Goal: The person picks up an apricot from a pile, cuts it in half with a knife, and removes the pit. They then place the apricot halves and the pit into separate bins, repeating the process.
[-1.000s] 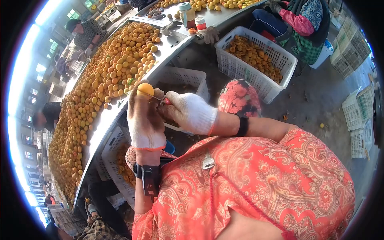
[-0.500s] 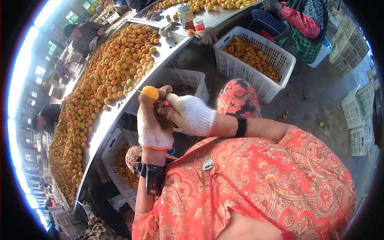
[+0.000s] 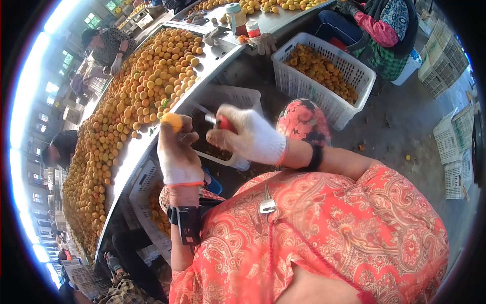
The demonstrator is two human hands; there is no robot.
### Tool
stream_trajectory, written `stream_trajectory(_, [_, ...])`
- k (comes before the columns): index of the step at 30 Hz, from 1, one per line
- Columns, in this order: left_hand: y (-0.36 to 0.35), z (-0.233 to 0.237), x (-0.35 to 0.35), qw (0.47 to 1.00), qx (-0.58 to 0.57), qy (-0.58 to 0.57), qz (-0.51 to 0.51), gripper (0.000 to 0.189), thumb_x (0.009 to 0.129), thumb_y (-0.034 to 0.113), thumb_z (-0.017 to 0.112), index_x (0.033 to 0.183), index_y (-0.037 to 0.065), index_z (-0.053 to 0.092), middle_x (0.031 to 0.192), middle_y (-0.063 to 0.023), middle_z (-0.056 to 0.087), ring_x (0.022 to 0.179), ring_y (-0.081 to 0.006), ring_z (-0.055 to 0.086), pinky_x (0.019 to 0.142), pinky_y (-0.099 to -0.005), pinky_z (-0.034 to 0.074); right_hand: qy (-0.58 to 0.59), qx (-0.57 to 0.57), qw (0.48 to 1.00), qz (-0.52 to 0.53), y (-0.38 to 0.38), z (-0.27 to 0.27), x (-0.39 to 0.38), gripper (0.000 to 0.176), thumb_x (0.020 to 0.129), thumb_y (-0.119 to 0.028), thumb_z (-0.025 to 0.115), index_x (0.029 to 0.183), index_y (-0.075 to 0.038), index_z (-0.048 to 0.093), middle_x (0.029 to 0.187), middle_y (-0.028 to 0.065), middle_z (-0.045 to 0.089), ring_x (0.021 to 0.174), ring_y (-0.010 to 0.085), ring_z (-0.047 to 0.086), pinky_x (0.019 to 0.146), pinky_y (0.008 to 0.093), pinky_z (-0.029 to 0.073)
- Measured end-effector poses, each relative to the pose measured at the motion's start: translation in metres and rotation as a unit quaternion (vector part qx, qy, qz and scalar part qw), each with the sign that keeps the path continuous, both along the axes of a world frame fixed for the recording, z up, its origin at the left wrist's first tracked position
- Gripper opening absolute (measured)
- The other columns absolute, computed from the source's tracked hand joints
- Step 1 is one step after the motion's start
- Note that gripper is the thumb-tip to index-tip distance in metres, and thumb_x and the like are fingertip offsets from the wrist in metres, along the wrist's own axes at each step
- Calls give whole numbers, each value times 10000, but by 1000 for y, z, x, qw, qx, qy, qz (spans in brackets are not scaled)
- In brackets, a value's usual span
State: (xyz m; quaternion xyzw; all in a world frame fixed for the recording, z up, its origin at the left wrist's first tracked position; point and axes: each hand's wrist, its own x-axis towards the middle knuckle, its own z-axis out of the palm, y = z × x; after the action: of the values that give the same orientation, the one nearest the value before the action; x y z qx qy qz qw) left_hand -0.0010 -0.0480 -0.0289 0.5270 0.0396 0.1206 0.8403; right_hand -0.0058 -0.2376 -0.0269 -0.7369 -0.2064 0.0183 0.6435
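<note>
My left hand [image 3: 177, 152], in a soiled white glove, is closed on a yellow-orange apricot [image 3: 172, 120] held up at its fingertips near the table edge. To its right, my right hand [image 3: 250, 136], also gloved, grips the red handle of a small knife [image 3: 224, 123]. The blade points up and left, apart from the fruit and slightly blurred. Beneath both hands stands a white plastic crate [image 3: 248, 96] with dark contents that I cannot make out. A large heap of apricots [image 3: 152, 76] covers the metal table beyond my left hand.
A white crate [image 3: 283, 76] of halved apricots stands on the floor at the upper right, near a seated co-worker [image 3: 385, 30]. Another crate [image 3: 144, 195] sits under the table. A bottle [image 3: 235, 19], a red-and-white jar [image 3: 252, 29] and gloves [image 3: 264, 44] rest on the table.
My hands have moved apart. The knife has come away from the apricot, and my left hand has shifted left and slightly down with the fruit.
</note>
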Motion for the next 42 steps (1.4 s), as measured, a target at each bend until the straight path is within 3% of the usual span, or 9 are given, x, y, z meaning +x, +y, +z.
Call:
stream_trajectory(4, [-34, 12, -22, 970, 227, -15, -85, 347, 954, 134, 627, 1276, 12, 589, 1112, -19, 648, 812, -44, 556, 652, -209, 450, -29, 50, 997, -54, 7, 3, 16, 478, 861, -416, 727, 975, 9, 539, 808, 182, 646, 705, 250, 637, 664, 384, 504])
stream_trajectory(12, [-41, 19, -28, 983, 146, 54, -99, 404, 941, 185, 510, 1313, 30, 543, 931, -25, 619, 624, -51, 515, 431, -185, 338, 236, 184, 949, 101, -1, 13, 18, 347, 886, -284, 689, 1043, -1, 562, 796, 57, 616, 579, 123, 574, 504, 295, 458])
stream_trajectory(16, [-29, 15, -20, 969, -157, 123, -147, 252, 921, 233, 517, 1095, 68, 594, 925, -52, 639, 631, -149, 606, 493, -250, 502, 191, 179, 959, 112, 2, 3, 18, 168, 914, -175, 632, 1029, -62, 585, 813, 0, 580, 594, 64, 518, 512, 216, 417])
stream_trajectory(18, [-12, -3, -15, 963, -177, 107, -172, 242, 925, 241, 526, 1088, 77, 599, 945, -52, 650, 671, -161, 632, 528, -262, 523, -66, 113, 991, -34, 12, -11, 24, 159, 913, -139, 631, 1026, -39, 580, 825, 3, 590, 678, 68, 548, 591, 228, 467])
stream_trajectory(20, [-14, -5, -11, 956, -196, 90, -198, 233, 930, 249, 534, 1081, 85, 604, 965, -53, 661, 710, -174, 657, 564, -275, 543, -9, 127, 991, -30, 13, -2, 17, 160, 908, -110, 637, 1026, -21, 575, 848, 1, 602, 770, 66, 568, 676, 256, 499])
stream_trajectory(24, [-41, -5, -6, 949, -231, 212, 29, 209, 957, 296, 531, 1029, 122, 620, 870, -47, 684, 775, -199, 689, 480, -281, 486, -165, -73, 983, -36, 13, 8, 13, 131, 929, -114, 648, 1019, -38, 592, 824, 6, 663, 721, 91, 620, 664, 266, 537])
stream_trajectory(26, [-47, 7, -14, 950, -222, 218, -15, 259, 971, 327, 494, 1027, 107, 617, 880, -71, 671, 715, -196, 660, 417, -276, 435, 26, 54, 998, 11, 15, 17, 14, 141, 923, -140, 680, 973, -29, 608, 793, 13, 677, 666, 90, 622, 594, 242, 524])
stream_trajectory(31, [-29, -4, -18, 928, -216, 105, -284, 464, 934, 384, 548, 1265, 59, 540, 841, -114, 617, 598, -190, 545, 441, -258, 390, 43, 297, 953, -37, -8, 41, 24, 276, 933, -254, 690, 824, -20, 590, 618, -2, 554, 525, 62, 520, 443, 232, 403])
stream_trajectory(42, [-62, 24, -31, 932, -181, 230, -214, 299, 976, 403, 430, 913, 118, 500, 681, -35, 455, 496, -130, 335, 412, -251, 224, 129, 505, 853, 23, 7, 62, 27, 291, 973, -300, 629, 784, -100, 534, 550, -9, 429, 398, 92, 386, 372, 254, 301])
